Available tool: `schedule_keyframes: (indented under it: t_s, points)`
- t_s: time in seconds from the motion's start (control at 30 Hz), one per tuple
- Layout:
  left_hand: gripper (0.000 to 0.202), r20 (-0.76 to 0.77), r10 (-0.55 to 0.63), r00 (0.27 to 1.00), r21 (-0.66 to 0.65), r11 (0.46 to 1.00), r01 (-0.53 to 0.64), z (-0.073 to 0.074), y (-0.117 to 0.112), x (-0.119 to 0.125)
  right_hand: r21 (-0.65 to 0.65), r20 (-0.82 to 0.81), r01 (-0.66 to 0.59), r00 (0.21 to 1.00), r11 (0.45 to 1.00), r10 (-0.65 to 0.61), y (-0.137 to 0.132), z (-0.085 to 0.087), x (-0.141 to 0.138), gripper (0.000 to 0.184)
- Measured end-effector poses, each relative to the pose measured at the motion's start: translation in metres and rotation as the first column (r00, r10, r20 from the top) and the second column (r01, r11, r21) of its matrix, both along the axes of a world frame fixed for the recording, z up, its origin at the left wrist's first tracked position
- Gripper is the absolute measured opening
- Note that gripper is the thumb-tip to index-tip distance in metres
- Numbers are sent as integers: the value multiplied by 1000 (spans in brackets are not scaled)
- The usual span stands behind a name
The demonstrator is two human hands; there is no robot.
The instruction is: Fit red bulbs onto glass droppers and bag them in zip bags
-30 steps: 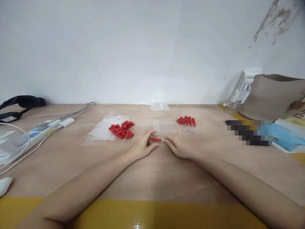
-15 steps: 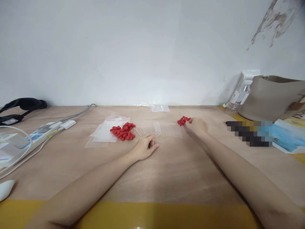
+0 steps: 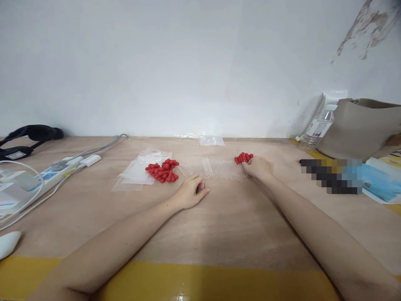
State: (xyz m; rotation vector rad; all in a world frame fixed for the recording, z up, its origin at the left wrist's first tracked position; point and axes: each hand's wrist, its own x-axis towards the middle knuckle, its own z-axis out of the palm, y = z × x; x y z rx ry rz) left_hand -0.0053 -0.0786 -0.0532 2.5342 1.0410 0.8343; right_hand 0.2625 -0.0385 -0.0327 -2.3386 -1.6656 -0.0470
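Observation:
A row of thin clear dropper tubes (image 3: 216, 168) lies side by side across the middle of the table. At its right end, several red rubber bulbs (image 3: 243, 157) sit in a line at the top of the tubes. My right hand (image 3: 258, 168) is closed there, its fingertips pinched at a red-bulbed dropper; the fingers partly hide it. My left hand (image 3: 190, 192) rests on the table just below the tubes, fingers loosely curled, thumb apart, holding nothing. Left of the row, a heap of loose red bulbs (image 3: 162, 171) lies partly over clear zip bags (image 3: 134, 170).
Another zip bag (image 3: 211, 141) lies by the wall. A power strip (image 3: 46, 179) with cables and a black strap-like item (image 3: 34, 133) are at left. Right are a water bottle (image 3: 319, 125), a grey-brown bag (image 3: 360, 125) and a blue packet (image 3: 382, 179).
My right hand has shifted slightly down at the red bulbs, and the blurred tubes there now lie still. My left hand stays in place. The view has moved a little.

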Motion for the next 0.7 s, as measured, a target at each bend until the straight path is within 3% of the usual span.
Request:
schedule_keyframes:
  t_s: [0.17,0.33,0.7]
  points:
    - [17,2,-4,1000,0,1000,4,0,0,-1,76,64,-45,997,996,40,-8,2,-7,34]
    - [13,22,-11,1000,-11,1000,11,-1,0,-1,16,49,-129,991,991,128,-12,2,-25,27]
    - [12,-36,5,999,57,998,-3,1,-4,0,-75,3,-85,996,994,85,-9,-3,-31,29]
